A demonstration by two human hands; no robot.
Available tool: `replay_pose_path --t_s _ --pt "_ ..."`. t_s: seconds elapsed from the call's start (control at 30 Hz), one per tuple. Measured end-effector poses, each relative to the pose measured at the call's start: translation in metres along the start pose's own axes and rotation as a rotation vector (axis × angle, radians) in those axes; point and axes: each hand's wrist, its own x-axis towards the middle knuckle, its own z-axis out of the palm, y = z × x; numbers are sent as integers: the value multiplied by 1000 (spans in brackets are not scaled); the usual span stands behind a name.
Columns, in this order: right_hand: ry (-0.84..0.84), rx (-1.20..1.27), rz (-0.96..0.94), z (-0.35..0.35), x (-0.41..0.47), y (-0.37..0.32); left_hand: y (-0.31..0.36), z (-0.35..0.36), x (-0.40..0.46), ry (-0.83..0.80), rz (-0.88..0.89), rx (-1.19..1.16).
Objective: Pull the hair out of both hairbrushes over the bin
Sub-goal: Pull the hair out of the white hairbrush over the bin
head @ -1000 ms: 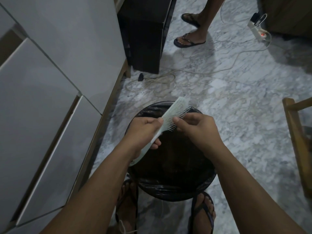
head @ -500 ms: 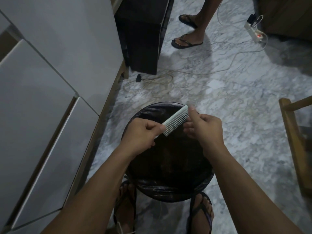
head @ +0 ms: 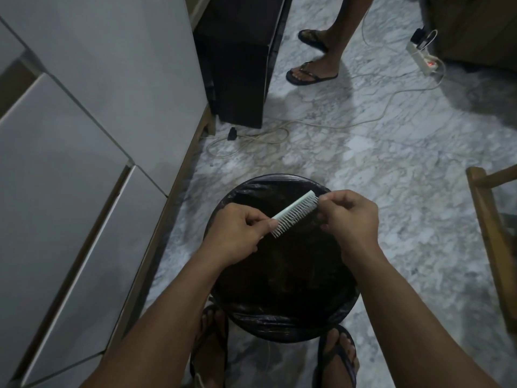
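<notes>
From the head view, my left hand [head: 237,231] grips the handle end of the pale green hairbrush [head: 295,212], fingers curled round it and thumb pressed along the base of the bristles. The brush hangs over the middle of the frame, above the black-lined bin [head: 282,317]. Its long axis slants from my left fist at lower left up to its free tip at upper right, with the bristles pointing down and toward me.

My right hand [head: 349,219] is right at that far tip, fingers bunched and pinching at the last rows of bristles. I cannot make out any hair between them; it is too fine and the bin behind is too dark. So the brush lies to the left of my right fingers and runs away from them down to the left. I judge that any pull should go off the bristle ends, downward over the bin, with my right hand the nearer one for the picking. The second brush is not in sight.

The bin stands on a grey-veined marble floor [head: 391,191] between my sandalled feet [head: 338,357]. White cabinet doors [head: 84,135] fill the left, a dark cabinet [head: 240,65] stands at top centre, another person's feet [head: 310,72] are beyond it, a power strip [head: 423,58] with trailing cable at upper right, and a wooden chair [head: 492,233] at the right edge.
</notes>
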Motion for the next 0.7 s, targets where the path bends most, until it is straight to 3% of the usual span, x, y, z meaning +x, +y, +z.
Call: replay_pose_path --t_s 0.1,0.27,0.47,0.7 --pt "-2 16 21 3 1 8 -7 -1 -2 -30 -71 -58" --pt "-351 98 92 9 -23 16 -22 -8 -17 -48 -193 -166" --pt "-393 25 110 9 -22 -32 9 -36 -30 -59 -268 -271" --pt "-403 -117 13 4 -30 -155 86 -93 -65 26 -126 26"
